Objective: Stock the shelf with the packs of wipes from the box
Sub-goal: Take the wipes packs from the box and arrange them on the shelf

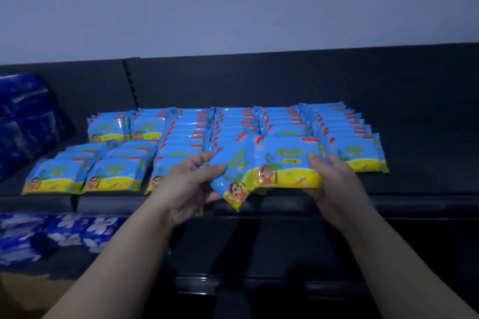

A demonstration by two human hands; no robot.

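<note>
Several rows of blue-and-yellow packs of wipes [181, 137] stand on the dark shelf [414, 184]. My left hand [191, 176] grips a tilted pack of wipes [233, 179] at the shelf's front edge. My right hand [329, 176] holds the right end of an upright pack of wipes [282, 163], with more packs seeming to be stacked behind it. The two held packs overlap in the middle. The box is only partly in view as a brown corner [23, 295] at the bottom left.
Dark blue plastic bundles [23, 116] sit at the shelf's left end. Blue flower-printed packs [57, 235] lie on a lower level at the left. A lower shelf rail [233, 285] runs beneath my arms. A grey wall rises behind.
</note>
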